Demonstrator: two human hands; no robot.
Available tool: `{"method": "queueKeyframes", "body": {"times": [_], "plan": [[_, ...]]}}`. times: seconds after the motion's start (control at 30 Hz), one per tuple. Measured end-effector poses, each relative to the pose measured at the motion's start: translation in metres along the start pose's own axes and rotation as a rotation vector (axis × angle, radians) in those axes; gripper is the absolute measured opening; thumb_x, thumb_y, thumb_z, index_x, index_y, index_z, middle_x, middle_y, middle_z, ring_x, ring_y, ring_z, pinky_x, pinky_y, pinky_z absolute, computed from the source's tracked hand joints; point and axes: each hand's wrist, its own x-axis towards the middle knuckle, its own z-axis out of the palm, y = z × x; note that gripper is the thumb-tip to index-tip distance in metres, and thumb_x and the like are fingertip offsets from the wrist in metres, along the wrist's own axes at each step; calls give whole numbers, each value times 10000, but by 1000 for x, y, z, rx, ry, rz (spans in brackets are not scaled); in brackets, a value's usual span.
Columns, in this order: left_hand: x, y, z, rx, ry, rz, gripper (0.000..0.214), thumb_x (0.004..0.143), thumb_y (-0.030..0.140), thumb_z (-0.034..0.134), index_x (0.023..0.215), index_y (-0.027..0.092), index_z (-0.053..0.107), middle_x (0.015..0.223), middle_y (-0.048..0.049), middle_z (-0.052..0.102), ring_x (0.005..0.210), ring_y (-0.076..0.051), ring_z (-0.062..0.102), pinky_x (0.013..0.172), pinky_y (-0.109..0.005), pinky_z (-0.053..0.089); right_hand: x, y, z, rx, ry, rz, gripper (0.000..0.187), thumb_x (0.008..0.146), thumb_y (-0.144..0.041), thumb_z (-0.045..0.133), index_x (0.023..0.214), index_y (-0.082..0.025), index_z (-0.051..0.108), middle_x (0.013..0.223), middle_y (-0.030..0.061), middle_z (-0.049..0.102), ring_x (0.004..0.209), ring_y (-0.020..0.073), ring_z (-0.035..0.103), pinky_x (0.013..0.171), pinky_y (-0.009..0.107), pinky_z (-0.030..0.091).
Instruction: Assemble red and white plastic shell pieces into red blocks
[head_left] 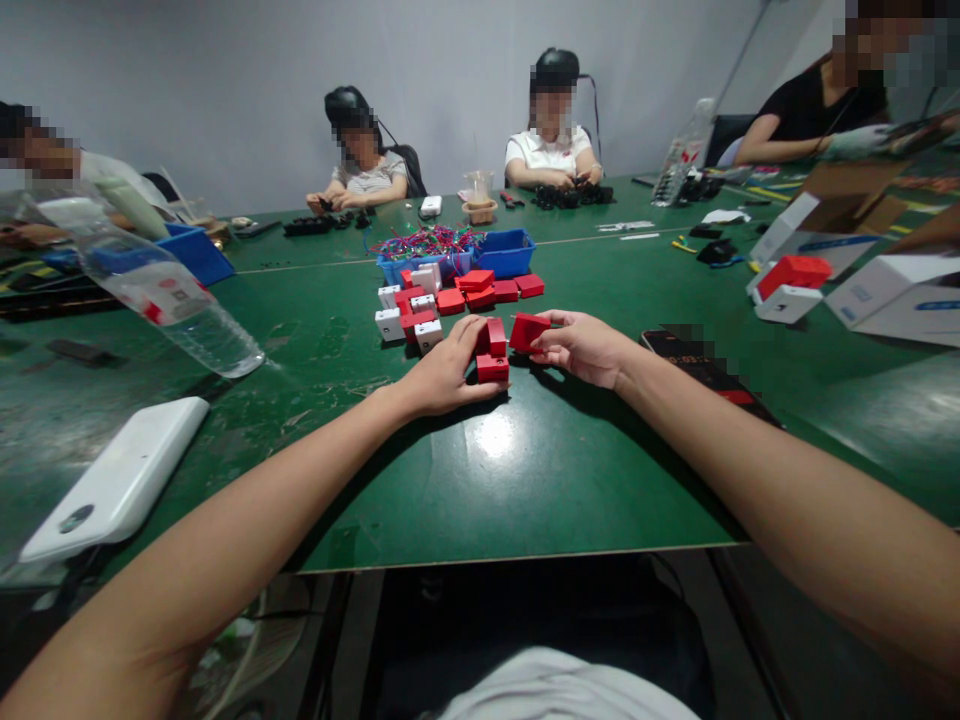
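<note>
Hands close together above bare green desk (525, 480). Right hand (581, 345) pinching small red plastic block (529, 330) between thumb and fingertips; lifted or resting lightly on the surface, cannot tell which. Left hand (450, 375) curled and closed on pair of matching red plastic blocks (491, 352), just left of the pinched one and almost touching it.

Beyond both hands, loose heap of red and white plastic blocks (431, 300). Farther out, two blue plastic bins (510, 252), with tangled coloured wires (427, 240) heaped in the left one. Dark phone (697, 362) beside right wrist. White flat device (120, 480) and clear water bottle (176, 305) well out to the left of left forearm.

Best handling, judging from this: steady the pair with a firm left hand, bring the pinched block in square rather than tilted, grip by the sides and not across the meeting face, and avoid nudging the heap behind.
</note>
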Motion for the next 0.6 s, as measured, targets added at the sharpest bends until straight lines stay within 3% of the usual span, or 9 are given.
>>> {"method": "queueKeyframes", "body": {"times": [0.2,0.6], "plan": [[0,2,-1,-11,-3,7,830,793,510,691,1432,126,326,1461,-234,398,1395,-362,414,1191,-547,335,-2,0,3,16,5,-19,300,664,151,564,711,-143,597,701,7,660,633,90,647,618,182,558],[0,0,0,10,-9,10,845,797,537,679,1444,153,292,1473,-228,378,1408,-370,395,1191,-560,328,3,2,-2,-31,-12,-19,320,672,120,586,816,-165,602,728,26,685,635,119,658,555,201,558]]}}
